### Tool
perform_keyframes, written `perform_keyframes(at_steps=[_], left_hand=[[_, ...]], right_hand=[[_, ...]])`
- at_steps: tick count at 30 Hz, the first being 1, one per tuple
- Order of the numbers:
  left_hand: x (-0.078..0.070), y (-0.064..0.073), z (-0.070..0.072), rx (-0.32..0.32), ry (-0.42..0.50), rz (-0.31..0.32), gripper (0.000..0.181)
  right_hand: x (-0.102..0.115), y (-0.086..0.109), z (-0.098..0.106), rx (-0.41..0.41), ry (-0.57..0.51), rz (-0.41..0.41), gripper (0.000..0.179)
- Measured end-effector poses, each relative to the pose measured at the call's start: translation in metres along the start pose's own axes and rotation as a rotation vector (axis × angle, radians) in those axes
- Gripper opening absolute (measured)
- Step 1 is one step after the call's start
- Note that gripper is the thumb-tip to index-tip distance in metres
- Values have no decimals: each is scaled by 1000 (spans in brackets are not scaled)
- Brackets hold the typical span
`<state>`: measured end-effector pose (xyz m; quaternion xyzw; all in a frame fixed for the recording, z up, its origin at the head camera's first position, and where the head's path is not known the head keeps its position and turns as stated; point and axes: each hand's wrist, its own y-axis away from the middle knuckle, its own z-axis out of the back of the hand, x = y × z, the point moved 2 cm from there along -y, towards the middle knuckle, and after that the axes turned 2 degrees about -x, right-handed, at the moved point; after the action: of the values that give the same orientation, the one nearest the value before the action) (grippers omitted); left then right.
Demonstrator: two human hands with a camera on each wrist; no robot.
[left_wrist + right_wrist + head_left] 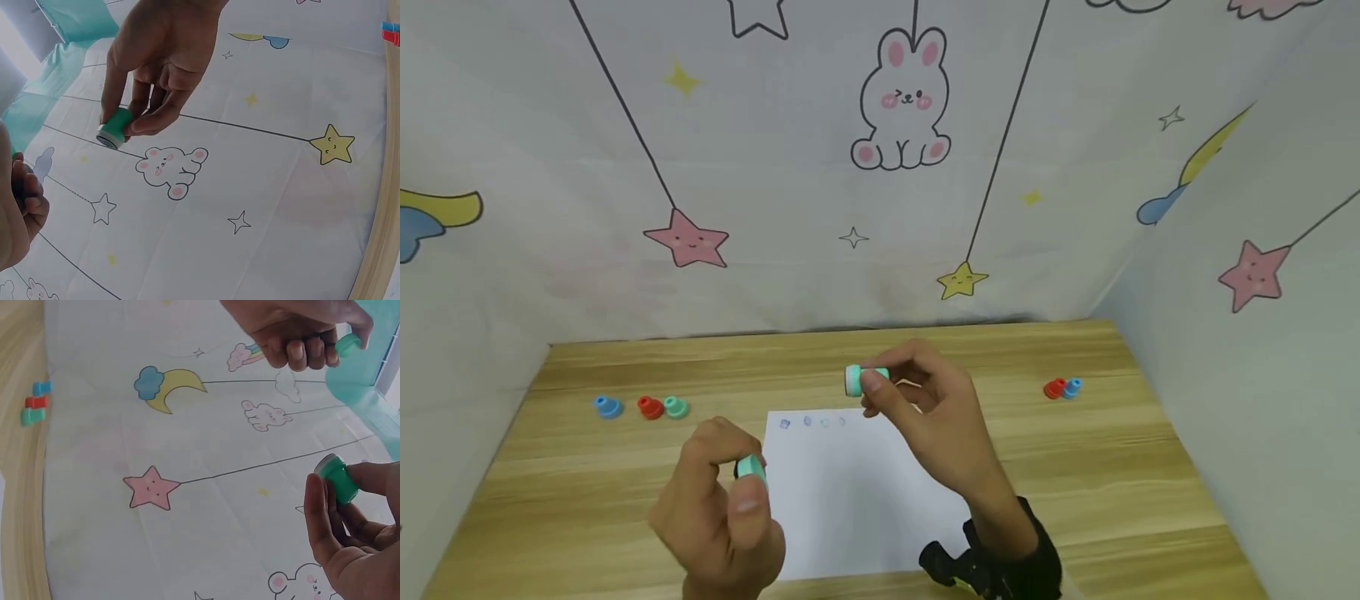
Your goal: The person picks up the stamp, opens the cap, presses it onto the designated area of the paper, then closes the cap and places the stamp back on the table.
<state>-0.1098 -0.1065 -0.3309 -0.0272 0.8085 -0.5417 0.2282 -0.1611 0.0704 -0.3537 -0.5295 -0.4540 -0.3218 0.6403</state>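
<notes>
My right hand [936, 417] is raised above the back edge of a white sheet of paper [865, 500]. Its thumb and fingers pinch a small green stamp [854, 381] lying sideways, the pale end facing left. Lower and to the left, my left hand [722, 508] holds a small green cap [750, 468] between thumb and curled index finger. In the right wrist view the cap [348, 345] and the stamp [340, 479] are apart, one in each hand. Faint small prints [807, 422] run along the paper's top left edge.
On the wooden table [587, 492], a blue stamp [607, 407], a red stamp [651, 407] and another green stamp [676, 407] stand at the left. A red piece [1054, 388] and a blue piece [1072, 387] lie together at the right. A cartoon-printed cloth wall [805, 183] rises behind.
</notes>
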Motion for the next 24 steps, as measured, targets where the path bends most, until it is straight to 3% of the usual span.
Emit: perform_keyframes(at_steps=[5,10,13,17,24], left_hand=[[0,5,2,160,-45,64,40],[-2,8,5,339,-90,158,39],[-4,9,3,418,-127,167,42],[-5,9,-1,450,-146,119,42],[-5,9,-5,440,-124,56,42]], right_hand=[[4,9,-4,71,-155,39,15],[9,17,-5,110,-214,109,20],[11,21,-4,121,-224,137,22],[14,24,-4,133,-232,158,25],[14,25,-5,141,-236,174,25]])
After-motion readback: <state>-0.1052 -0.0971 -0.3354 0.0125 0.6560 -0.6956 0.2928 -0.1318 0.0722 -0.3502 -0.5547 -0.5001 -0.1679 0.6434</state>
